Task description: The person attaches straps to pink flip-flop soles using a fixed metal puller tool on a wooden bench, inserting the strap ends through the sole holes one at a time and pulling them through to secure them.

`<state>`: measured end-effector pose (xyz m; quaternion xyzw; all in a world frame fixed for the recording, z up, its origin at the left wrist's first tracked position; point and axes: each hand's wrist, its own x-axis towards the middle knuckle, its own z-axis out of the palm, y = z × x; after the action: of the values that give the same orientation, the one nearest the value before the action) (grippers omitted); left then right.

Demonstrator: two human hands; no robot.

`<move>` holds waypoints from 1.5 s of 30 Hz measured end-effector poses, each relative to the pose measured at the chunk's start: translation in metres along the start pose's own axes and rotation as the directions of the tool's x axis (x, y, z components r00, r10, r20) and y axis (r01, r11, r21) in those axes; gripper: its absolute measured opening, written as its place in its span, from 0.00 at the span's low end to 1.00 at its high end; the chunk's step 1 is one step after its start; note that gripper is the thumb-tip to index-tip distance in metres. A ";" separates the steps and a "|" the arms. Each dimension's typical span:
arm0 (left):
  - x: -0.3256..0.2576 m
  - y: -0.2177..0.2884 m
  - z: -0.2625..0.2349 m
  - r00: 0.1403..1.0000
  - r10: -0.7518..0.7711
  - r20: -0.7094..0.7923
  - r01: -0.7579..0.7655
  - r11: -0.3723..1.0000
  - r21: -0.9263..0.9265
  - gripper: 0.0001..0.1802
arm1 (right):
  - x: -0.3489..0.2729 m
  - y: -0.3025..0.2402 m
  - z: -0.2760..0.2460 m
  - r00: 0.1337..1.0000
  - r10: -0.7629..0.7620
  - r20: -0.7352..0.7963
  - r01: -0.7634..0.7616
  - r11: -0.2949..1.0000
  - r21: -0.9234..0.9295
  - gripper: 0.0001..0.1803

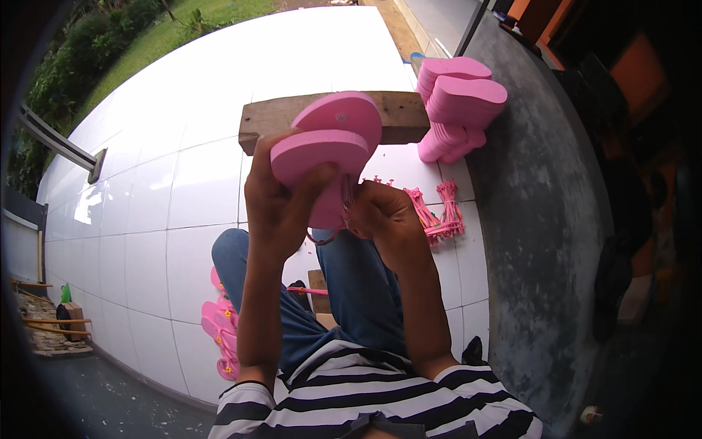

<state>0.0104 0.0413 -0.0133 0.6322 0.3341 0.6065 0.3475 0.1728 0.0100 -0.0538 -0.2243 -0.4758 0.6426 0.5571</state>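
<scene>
My left hand (281, 194) is closed around two pink foam flip-flop soles (314, 151), its thumb pressing the nearer one. The farther sole (358, 121) overlaps behind it and has a small round mark near its tip. At the near sole's right edge, my right hand (387, 219) is closed around a thin metal tool (346, 192). A reddish curved loop (322, 240) shows below that hand; I cannot tell whether it belongs to the tool. The tool's working tip is hidden by the fingers and the sole.
Beyond my hands a wooden block (270, 121) lies on the white tiles (197, 197). Stacks of pink soles (468, 99) stand at its right end. Bundled pink straps (446, 212) lie to my right. Strapped pink flip-flops (219, 325) are beside my left leg.
</scene>
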 end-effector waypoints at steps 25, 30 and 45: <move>-0.002 -0.002 0.008 0.996 0.003 -0.092 -0.001 1.000 0.020 0.19 | -0.002 0.016 0.007 0.960 -0.251 -0.125 0.189 0.908 -0.374 0.13; -0.017 0.012 0.006 0.998 0.000 -0.055 -0.002 0.999 -0.035 0.19 | 0.006 -0.002 0.026 0.819 -0.515 -0.253 0.283 0.746 -0.603 0.24; -0.113 0.066 0.020 0.991 -0.044 -0.123 0.039 0.998 -0.045 0.23 | -0.107 -0.014 0.083 0.887 -0.382 -0.261 0.147 0.768 -0.623 0.22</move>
<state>0.0260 -0.0906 -0.0184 0.5789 0.3549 0.6442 0.3521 0.1417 -0.1202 -0.0304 -0.4323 -0.5631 0.3222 0.6263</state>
